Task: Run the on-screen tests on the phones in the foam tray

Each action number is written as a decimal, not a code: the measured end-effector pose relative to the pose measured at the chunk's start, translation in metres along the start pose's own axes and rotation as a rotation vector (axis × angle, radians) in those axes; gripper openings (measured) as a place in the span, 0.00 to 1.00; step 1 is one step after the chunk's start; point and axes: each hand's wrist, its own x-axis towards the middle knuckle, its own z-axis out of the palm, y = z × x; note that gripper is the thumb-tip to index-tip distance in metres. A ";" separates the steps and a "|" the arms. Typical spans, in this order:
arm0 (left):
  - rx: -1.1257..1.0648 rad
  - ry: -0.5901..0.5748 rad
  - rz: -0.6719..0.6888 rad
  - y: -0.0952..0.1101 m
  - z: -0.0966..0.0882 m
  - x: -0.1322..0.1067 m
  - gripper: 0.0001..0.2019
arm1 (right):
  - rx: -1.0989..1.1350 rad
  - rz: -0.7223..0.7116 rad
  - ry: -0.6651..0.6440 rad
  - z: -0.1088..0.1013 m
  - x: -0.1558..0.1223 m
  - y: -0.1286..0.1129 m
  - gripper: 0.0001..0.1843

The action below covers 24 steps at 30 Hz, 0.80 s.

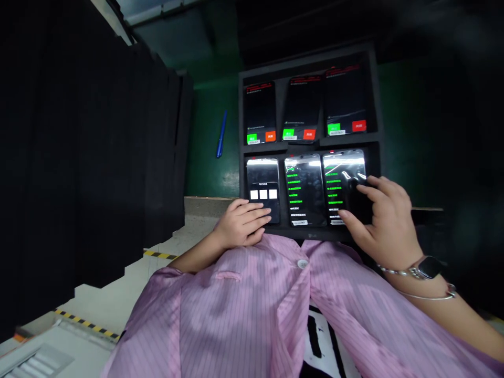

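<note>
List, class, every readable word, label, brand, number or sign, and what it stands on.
No text reads clearly.
Upper phones: red lines, green and red button labels, too small.
Lower left phone: white line above three squares, blurred.
Lower middle phone, lower right phone: green and white lines, blurred.
White phone labels: too small.
Black marks beneath pink jacket: unreadable.

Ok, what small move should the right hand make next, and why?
Probably the right hand should lightly tap with its thumb on the upper white line of the front-right phone: the green lines stand above it, and the thumb is close beside the white text.
</note>
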 end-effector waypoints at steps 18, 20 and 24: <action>0.257 0.041 -0.450 -0.063 -0.034 0.074 0.31 | 0.166 -0.178 -0.165 0.009 0.106 -0.026 0.31; 0.245 0.005 -0.516 -0.084 -0.025 0.083 0.32 | 0.149 -0.244 -0.178 0.031 0.132 -0.031 0.30; 0.163 -0.041 -0.583 -0.109 -0.007 0.083 0.28 | 0.115 -0.245 -0.257 0.064 0.157 -0.026 0.28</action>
